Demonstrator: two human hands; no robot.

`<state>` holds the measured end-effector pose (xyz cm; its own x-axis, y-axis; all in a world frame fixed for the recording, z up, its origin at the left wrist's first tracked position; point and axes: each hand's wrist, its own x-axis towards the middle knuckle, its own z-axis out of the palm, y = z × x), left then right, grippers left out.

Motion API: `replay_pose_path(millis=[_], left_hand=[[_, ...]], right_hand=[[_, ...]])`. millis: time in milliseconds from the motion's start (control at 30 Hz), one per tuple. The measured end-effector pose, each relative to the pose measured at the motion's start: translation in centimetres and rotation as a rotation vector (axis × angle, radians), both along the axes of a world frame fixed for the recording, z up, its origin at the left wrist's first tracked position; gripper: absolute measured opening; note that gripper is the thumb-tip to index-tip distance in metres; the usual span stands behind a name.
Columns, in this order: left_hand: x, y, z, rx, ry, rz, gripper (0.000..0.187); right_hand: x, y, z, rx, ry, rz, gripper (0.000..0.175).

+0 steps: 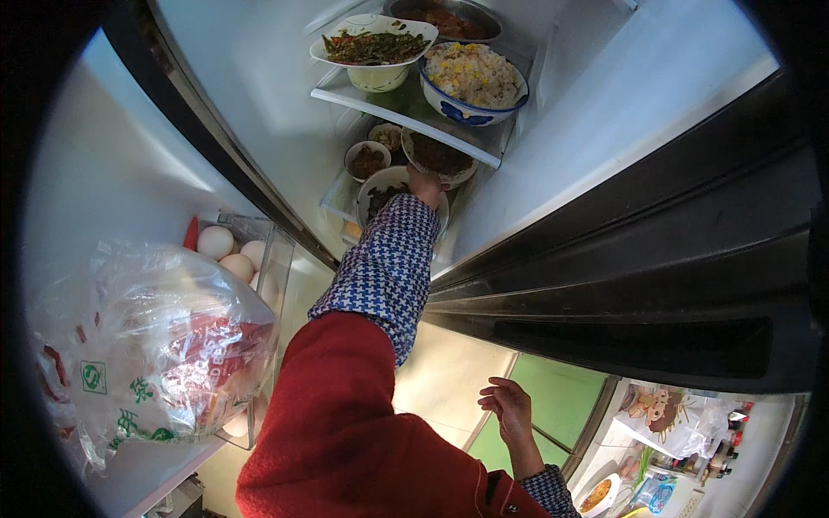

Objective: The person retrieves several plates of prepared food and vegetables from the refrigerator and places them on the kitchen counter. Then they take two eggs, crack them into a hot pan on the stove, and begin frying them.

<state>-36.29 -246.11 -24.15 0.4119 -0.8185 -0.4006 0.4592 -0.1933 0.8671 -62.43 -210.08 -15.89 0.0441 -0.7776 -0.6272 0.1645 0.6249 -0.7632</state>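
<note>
Inside a refrigerator, my left hand (pixel 425 186) reaches to the lower glass shelf and grips the near rim of a shallow dish of dark food (pixel 442 155). Its fingers are partly hidden by the hand's back and the dish. Under my wrist sits a larger white bowl with dark pieces in it (pixel 382 199). Two small bowls stand to the left of the dish: a bowl of brown food (pixel 367 162) and a bowl of paler food (pixel 387 137). Low on the right, my right hand (pixel 508 408) hangs in the air, empty, fingers loosely bent and apart.
The upper glass shelf (pixel 414 123) holds a white bowl of green vegetables (pixel 375 50), a bowl of rice with corn (pixel 475 76) and a metal bowl (pixel 453 19). Left, a door rack holds eggs (pixel 236 265) and a plastic bag (pixel 175 349). A dark door (pixel 647 278) borders the right.
</note>
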Motion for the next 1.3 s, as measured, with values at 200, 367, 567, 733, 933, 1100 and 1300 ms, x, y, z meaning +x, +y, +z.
replay_pose_path(millis=[200, 367, 567, 733, 933, 1100, 1300], left_hand=[[0.4, 0.0, -0.3, -0.079, 0.068, 0.065, 0.046], [1.2, 2.2, 2.5, -0.117, 0.144, 0.044, 0.041], [1.5, 11.9, 4.5, -0.226, 0.157, 0.236, 0.039], [2.9, 22.4, 3.8, -0.182, -0.016, 0.229, 0.046], [3.8, 37.4, 2.9, -0.135, 0.001, 0.139, 0.052], [4.4, 47.0, 4.5, -0.021, -0.086, -0.177, 0.052], [2.3, 47.4, 11.3, -0.102, -0.018, -0.643, 0.050]], right_hand=[[-0.1, 0.6, -0.6, -0.010, -0.009, 0.028, 0.019], [0.1, 1.1, -0.8, -0.026, 0.047, 0.076, 0.020], [1.3, 1.7, -0.6, -0.067, 0.038, 0.203, 0.021], [3.1, 2.6, -0.7, -0.093, -0.054, 0.304, 0.021], [4.4, 5.9, -0.5, -0.084, -0.129, 0.400, 0.023], [5.4, 8.8, -0.2, -0.082, -0.193, 0.303, 0.039], [5.3, 12.5, 2.2, -0.266, -0.362, 0.137, 0.041]])
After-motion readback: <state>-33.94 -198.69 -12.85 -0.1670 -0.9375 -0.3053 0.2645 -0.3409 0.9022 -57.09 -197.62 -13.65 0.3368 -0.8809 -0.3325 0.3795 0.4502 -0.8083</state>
